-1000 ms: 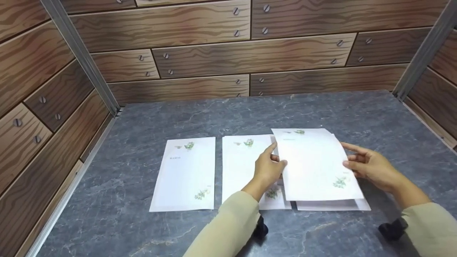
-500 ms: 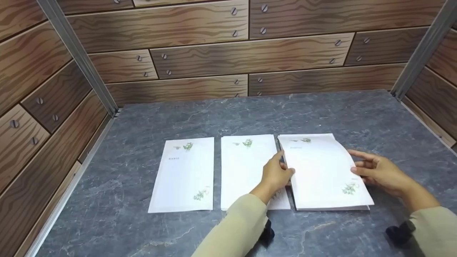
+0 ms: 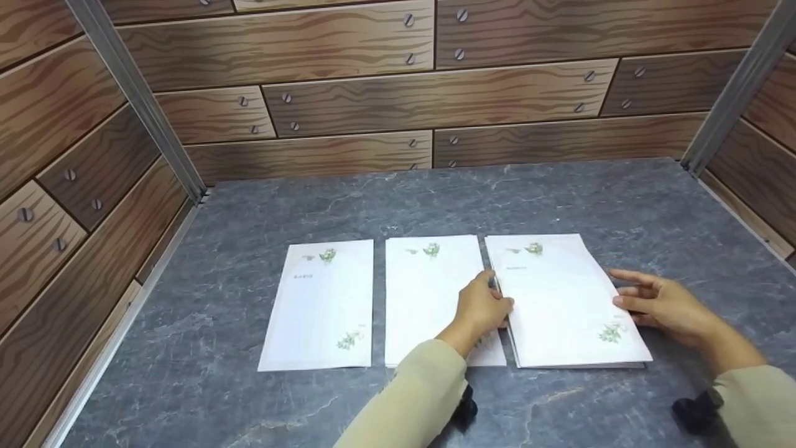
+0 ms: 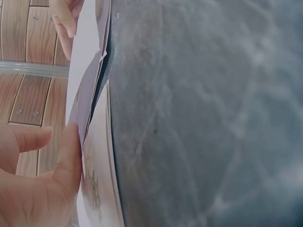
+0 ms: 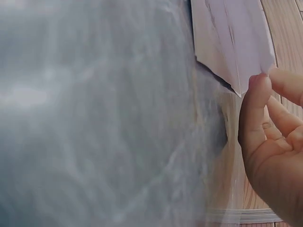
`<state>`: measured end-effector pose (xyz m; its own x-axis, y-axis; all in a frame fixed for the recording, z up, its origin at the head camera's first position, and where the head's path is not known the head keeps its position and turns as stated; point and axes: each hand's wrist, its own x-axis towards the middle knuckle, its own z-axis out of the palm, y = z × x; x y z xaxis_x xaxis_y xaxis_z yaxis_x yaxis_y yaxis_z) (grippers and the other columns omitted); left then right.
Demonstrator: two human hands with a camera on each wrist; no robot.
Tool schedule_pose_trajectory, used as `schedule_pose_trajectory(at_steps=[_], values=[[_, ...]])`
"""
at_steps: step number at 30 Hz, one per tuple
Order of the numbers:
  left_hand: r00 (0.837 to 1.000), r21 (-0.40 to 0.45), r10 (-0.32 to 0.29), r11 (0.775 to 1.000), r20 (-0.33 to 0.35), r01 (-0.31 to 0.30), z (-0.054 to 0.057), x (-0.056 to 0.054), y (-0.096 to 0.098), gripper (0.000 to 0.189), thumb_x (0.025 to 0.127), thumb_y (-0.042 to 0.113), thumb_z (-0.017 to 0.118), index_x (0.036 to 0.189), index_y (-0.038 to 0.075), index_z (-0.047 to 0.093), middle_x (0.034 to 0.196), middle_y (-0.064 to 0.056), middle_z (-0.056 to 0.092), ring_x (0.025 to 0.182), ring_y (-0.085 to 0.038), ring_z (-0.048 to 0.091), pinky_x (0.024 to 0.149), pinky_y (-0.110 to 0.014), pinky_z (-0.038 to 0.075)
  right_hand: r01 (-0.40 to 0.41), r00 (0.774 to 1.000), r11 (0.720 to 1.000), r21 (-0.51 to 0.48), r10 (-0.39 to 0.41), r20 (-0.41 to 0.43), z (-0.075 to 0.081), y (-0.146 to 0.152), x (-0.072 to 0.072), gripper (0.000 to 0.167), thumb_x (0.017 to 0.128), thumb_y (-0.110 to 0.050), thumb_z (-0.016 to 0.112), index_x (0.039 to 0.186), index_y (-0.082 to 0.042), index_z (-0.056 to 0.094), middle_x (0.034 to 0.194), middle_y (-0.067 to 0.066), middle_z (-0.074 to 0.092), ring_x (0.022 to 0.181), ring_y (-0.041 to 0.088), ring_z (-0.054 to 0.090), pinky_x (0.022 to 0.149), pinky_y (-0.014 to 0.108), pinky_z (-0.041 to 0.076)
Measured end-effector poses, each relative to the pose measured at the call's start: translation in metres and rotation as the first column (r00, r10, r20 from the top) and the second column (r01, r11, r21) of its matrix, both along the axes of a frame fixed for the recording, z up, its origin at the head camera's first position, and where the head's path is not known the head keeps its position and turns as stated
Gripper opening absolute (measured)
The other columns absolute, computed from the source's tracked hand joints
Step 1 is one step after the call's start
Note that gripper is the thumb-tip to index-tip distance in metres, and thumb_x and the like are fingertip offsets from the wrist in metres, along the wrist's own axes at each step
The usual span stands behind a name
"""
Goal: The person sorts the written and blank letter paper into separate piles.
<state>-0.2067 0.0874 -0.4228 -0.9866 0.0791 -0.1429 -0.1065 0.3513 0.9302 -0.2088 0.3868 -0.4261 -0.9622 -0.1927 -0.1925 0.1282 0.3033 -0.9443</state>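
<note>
On the right lies a white sheet of paper [image 3: 559, 305] with green plant prints, on top of other sheets. My left hand [image 3: 482, 302] holds its left edge, thumb tip right at the rim. My right hand [image 3: 665, 308] pinches its right edge between thumb and fingers. In the left wrist view the sheet [image 4: 85, 47] stands a little off the layers under it, the left thumb [image 4: 68, 161] against its edge. The right wrist view shows the right thumb [image 5: 255, 104] at the sheet's corner [image 5: 258, 56]. The left forearm crosses the lower right of the middle stack.
A middle stack of similar sheets [image 3: 429, 298] lies just left of the right one, and a third sheet [image 3: 317, 305] lies farther left. They rest on a dark marbled table [image 3: 373, 205]. Wood-patterned walls [image 3: 348, 106] with grey corner posts [image 3: 146, 99] stand around it.
Both hands have lowered the sheet and shifted it slightly right and towards the person, onto the right-hand stack. In the last half second it has flattened further, with the hands almost still.
</note>
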Motion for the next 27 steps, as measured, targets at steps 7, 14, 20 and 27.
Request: schedule_pose_trajectory(at_steps=[7, 14, 20, 27], values=[[1.0, -0.009, -0.003, 1.0, -0.003, 0.003, 0.001, 0.001, 0.001, 0.058, 0.086, 0.005, 0.069, 0.138, -0.001, 0.045, 0.077, -0.001, 0.055, 0.054, -0.011, 0.06, 0.047, -0.021, 0.052, -0.01, 1.0, 1.0, 0.023, 0.01, 0.028, 0.001, 0.004, 0.001, 0.068, 0.093, -0.015, 0.065, 0.146, 0.005, 0.028, 0.1, -0.004, 0.061, 0.088, 0.006, 0.061, 0.073, 0.027, 0.055], [1.0, -0.046, 0.0, 0.999, 0.007, 0.001, 0.002, 0.002, 0.002, 0.058, 0.085, 0.008, 0.07, 0.137, 0.001, 0.046, 0.082, -0.001, 0.057, 0.061, -0.009, 0.06, 0.053, -0.02, 0.051, -0.026, 0.998, 0.999, 0.022, 0.025, 0.057, 0.003, 0.008, 0.002, 0.065, 0.095, -0.019, 0.062, 0.146, 0.004, 0.029, 0.103, -0.004, 0.062, 0.092, 0.005, 0.06, 0.073, 0.026, 0.054], [1.0, -0.037, -0.004, 0.999, -0.005, 0.004, 0.004, 0.002, -0.001, 0.057, 0.086, 0.008, 0.069, 0.137, 0.0, 0.046, 0.089, -0.005, 0.06, 0.059, -0.009, 0.06, 0.053, -0.02, 0.052, -0.023, 0.998, 1.0, 0.02, 0.022, 0.063, 0.003, 0.008, 0.002, 0.062, 0.094, -0.02, 0.062, 0.146, 0.001, 0.033, 0.103, -0.005, 0.062, 0.092, 0.005, 0.061, 0.073, 0.026, 0.055], [0.999, -0.019, -0.011, 1.0, -0.037, 0.011, 0.008, -0.002, -0.008, 0.058, 0.087, 0.01, 0.07, 0.138, 0.001, 0.046, 0.089, -0.002, 0.059, 0.059, -0.01, 0.061, 0.057, -0.021, 0.052, -0.017, 1.0, 1.0, -0.025, 0.017, 0.023, 0.006, 0.004, 0.0, 0.041, 0.095, -0.018, 0.061, 0.135, -0.018, 0.05, 0.103, -0.007, 0.063, 0.091, 0.008, 0.061, 0.073, 0.027, 0.055]])
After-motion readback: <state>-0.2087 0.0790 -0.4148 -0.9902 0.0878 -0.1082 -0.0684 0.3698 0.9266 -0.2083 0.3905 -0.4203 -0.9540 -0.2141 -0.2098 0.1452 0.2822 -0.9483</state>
